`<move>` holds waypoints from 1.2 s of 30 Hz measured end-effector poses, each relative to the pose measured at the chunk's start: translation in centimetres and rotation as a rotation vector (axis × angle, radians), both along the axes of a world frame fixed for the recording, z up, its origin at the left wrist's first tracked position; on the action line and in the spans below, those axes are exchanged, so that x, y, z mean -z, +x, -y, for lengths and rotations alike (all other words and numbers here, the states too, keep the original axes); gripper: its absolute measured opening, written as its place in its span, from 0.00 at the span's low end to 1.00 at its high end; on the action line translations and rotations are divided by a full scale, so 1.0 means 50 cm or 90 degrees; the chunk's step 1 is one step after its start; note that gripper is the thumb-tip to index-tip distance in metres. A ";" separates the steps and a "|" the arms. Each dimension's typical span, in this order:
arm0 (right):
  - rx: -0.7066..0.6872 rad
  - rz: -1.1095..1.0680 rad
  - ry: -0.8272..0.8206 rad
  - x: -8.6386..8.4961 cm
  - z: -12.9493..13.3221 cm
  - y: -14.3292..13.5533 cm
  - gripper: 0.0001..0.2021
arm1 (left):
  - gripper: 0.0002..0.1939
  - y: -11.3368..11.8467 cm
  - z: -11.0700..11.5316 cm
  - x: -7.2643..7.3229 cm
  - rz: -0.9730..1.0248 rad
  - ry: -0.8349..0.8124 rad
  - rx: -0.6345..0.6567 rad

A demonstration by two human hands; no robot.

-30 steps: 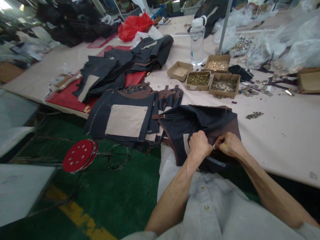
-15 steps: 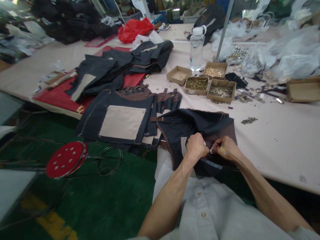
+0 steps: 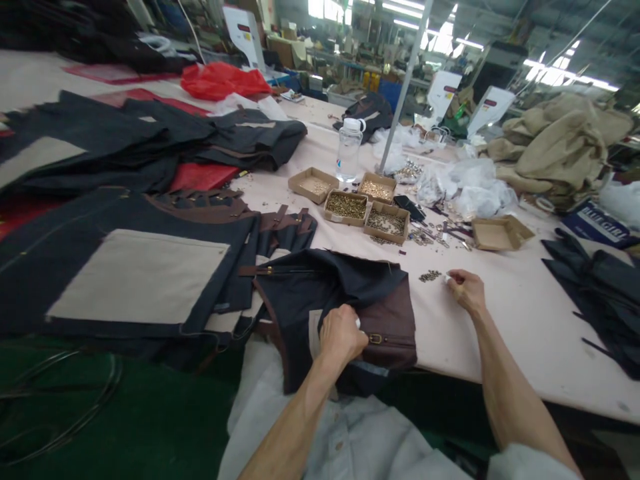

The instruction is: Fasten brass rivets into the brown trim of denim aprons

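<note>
A dark navy cloth piece (image 3: 295,300) with brown trim lies at the table's front edge, partly over my lap. Its brown panel (image 3: 390,313) carries a small brass-coloured buckle (image 3: 375,339). My left hand (image 3: 343,337) is closed on the cloth just left of that buckle; the exact fold in its fingers is hidden. Farther right, my right hand (image 3: 466,291) is over the tabletop with thumb and fingers pinched, beside a small pile of metal pieces (image 3: 430,275). Whatever is in that pinch is too small to name. White coverings show on fingertips of both hands.
Stacked navy pieces with beige pockets (image 3: 140,277) lie left. Small cardboard boxes (image 3: 345,208) of metal parts stand ahead, near a water bottle (image 3: 349,150). A metal pole (image 3: 405,87) rises behind. Black cloth pieces (image 3: 600,287) lie at far right.
My right hand has left the cloth and moved right to the small metal pile. My left hand still grips the cloth. The buckle now shows, and the view has turned rightward and up.
</note>
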State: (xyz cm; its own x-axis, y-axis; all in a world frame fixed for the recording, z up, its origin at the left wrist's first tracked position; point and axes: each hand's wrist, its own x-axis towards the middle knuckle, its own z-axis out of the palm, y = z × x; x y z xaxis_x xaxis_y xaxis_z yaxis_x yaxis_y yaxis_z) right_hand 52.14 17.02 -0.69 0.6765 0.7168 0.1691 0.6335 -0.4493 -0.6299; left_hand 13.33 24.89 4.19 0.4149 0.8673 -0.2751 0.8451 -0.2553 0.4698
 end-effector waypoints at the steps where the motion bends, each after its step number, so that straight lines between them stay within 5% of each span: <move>1: -0.019 0.010 -0.013 -0.003 -0.012 0.012 0.21 | 0.08 -0.001 0.000 0.000 0.002 -0.004 -0.001; 7: -0.115 0.050 -0.125 -0.015 -0.064 0.052 0.13 | 0.10 -0.005 0.001 0.012 0.034 0.018 -0.001; 16: -0.221 0.081 -0.184 -0.031 -0.078 0.069 0.17 | 0.11 -0.012 0.006 0.020 0.046 0.035 -0.003; 26: -0.311 0.054 -0.271 -0.058 -0.092 0.078 0.09 | 0.12 -0.014 0.014 0.021 0.048 0.003 -0.008; 36: -0.337 -0.064 -0.285 -0.005 -0.042 0.144 0.14 | 0.15 -0.039 0.085 0.029 0.158 -0.012 -0.037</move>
